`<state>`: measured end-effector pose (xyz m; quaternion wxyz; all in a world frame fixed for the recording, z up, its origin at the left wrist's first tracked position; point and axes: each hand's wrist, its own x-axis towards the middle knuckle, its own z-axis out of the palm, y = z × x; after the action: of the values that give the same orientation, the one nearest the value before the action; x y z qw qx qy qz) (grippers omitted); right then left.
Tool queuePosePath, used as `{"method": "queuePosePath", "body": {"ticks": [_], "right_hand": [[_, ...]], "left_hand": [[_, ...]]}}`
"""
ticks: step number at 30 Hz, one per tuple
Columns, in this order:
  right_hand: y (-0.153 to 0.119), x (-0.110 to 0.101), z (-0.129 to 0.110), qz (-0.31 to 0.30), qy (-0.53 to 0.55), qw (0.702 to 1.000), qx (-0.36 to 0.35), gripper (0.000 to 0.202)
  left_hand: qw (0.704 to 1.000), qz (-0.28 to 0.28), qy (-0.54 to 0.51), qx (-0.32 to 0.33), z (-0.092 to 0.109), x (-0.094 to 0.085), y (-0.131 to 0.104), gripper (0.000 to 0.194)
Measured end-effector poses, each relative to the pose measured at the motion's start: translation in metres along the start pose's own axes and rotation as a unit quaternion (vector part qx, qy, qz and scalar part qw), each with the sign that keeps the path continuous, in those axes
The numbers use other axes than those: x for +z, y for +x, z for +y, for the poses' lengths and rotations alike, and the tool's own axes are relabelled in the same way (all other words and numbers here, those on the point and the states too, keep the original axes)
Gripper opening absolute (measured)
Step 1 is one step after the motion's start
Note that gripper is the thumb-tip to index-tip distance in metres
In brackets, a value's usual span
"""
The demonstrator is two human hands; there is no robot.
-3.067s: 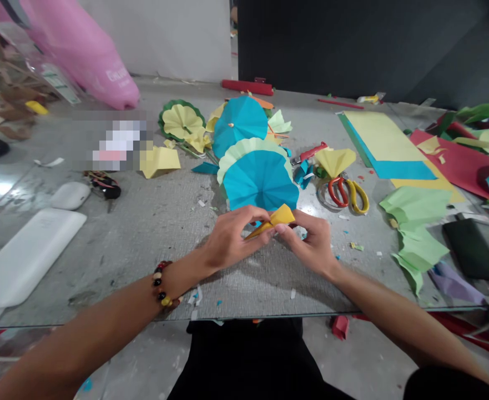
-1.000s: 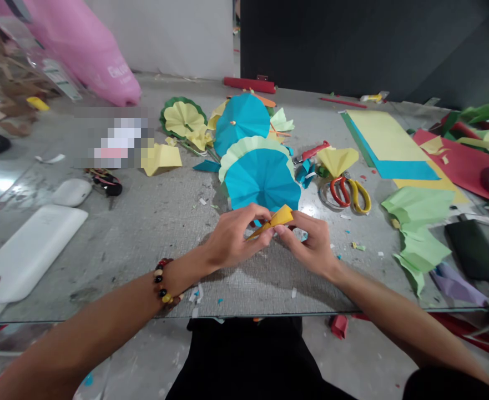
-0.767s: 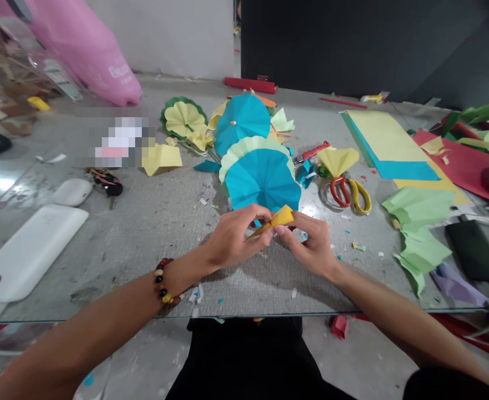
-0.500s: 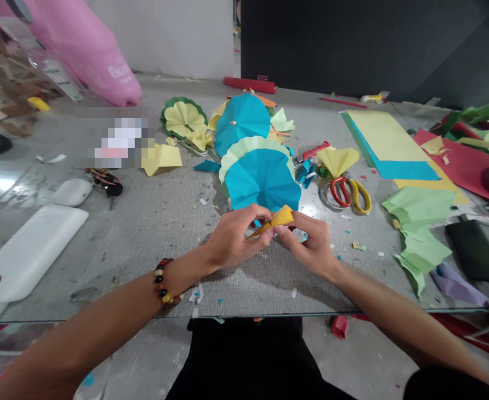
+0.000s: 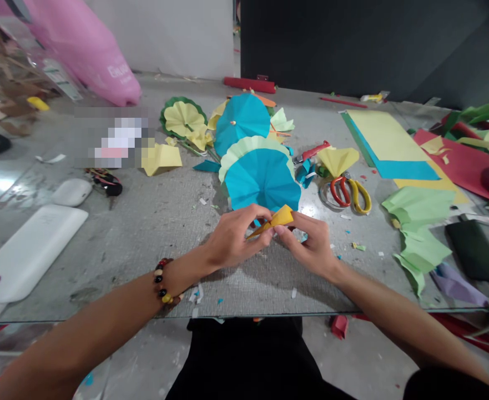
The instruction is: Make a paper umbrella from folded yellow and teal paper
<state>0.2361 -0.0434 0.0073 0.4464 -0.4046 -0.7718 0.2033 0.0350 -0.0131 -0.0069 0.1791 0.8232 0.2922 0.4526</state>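
Between both hands I hold a small piece of folded yellow paper (image 5: pixel 283 215) above the near part of the table. My left hand (image 5: pixel 239 236) pinches its left side, thumb against fingers. On the right side, my right hand (image 5: pixel 311 244) grips it the same way, the thumb tip close to the left fingers. Just beyond the hands lies a pleated blue paper fan (image 5: pixel 263 175) with a pale green paper (image 5: pixel 252 149) behind it. A second blue paper disc (image 5: pixel 244 122) sits farther back. The fingers hide part of the yellow paper.
Scissors (image 5: pixel 356 197) with red and yellow handles, a red-handled cutter (image 5: pixel 314 151) and a yellow paper fan (image 5: pixel 339 161) lie to the right. Coloured sheets (image 5: pixel 394 139) and crumpled green paper (image 5: pixel 421 222) are farther right. At left is a white power bank (image 5: pixel 36 250).
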Motion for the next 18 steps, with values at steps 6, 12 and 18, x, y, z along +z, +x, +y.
{"method": "queuePosePath", "body": {"ticks": [6,12,18], "right_hand": [[-0.0004,0.0005,0.0002,-0.003,-0.001,1.0,0.003,0.012],[-0.001,0.0,0.0004,-0.006,0.0,1.0,0.003,0.012],[-0.0008,-0.0005,-0.0001,-0.009,-0.005,1.0,0.002,0.014]], "left_hand": [[1.0,-0.004,-0.001,0.0,-0.0001,-0.0003,-0.0001,0.015],[1.0,-0.004,0.0,0.009,-0.0004,-0.0006,0.0001,0.015],[1.0,-0.014,-0.005,0.003,-0.0006,-0.0012,0.0003,0.014]]}}
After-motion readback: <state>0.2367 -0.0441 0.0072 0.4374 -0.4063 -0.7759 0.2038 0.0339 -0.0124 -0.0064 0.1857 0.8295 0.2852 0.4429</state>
